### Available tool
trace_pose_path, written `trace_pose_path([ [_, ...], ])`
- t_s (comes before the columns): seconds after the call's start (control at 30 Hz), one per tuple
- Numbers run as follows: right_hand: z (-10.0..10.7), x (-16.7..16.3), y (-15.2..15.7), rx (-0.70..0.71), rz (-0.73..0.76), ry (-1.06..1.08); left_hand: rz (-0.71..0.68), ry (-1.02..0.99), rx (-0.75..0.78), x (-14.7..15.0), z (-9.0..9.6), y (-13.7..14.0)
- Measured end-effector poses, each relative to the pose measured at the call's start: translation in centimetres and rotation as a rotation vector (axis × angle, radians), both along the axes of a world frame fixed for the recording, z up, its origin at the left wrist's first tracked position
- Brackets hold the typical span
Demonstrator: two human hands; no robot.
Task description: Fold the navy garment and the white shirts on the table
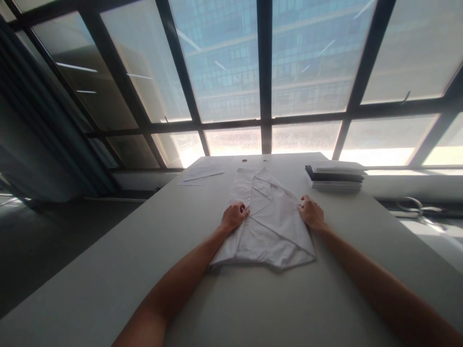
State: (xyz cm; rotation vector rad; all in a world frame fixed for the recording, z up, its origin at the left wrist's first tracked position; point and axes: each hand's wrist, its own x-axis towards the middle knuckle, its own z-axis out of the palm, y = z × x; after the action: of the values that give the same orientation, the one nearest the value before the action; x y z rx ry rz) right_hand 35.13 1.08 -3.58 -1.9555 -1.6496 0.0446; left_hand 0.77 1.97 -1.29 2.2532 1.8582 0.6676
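Head view: right hand [311,212] pinches the edge of a folded white garment [273,226]; left hand [234,216] curls on its other side, grip unclear. Garment lies flat on white table [253,308], papers [202,173] beyond left, dark-and-white stack [335,177] beyond right.

So there's a partly folded white shirt [275,231] flat on a pale counter [144,274]. Left hand [235,216] is pinching near the button strip, right hand [311,212] has the right edge. Stack with a black layer [336,177] sits off right, some thin white sheets [202,173] far left, big windows [220,62] behind, dark curtain [47,120] left.
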Motion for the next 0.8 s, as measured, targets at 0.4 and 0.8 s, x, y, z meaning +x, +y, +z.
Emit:
trace_pose_path([
  [0.4, -0.4, -4.4, -0.9, -0.017, 0.566, -0.13, 0.032, -0.157, 0.0, -2.1, 1.2, 2.2],
  [0.8, -0.4, -4.2, -1.2, -0.01, 0.545, -0.09, 0.046, 0.073, -0.187, -15.0, 6.1, 3.9],
])
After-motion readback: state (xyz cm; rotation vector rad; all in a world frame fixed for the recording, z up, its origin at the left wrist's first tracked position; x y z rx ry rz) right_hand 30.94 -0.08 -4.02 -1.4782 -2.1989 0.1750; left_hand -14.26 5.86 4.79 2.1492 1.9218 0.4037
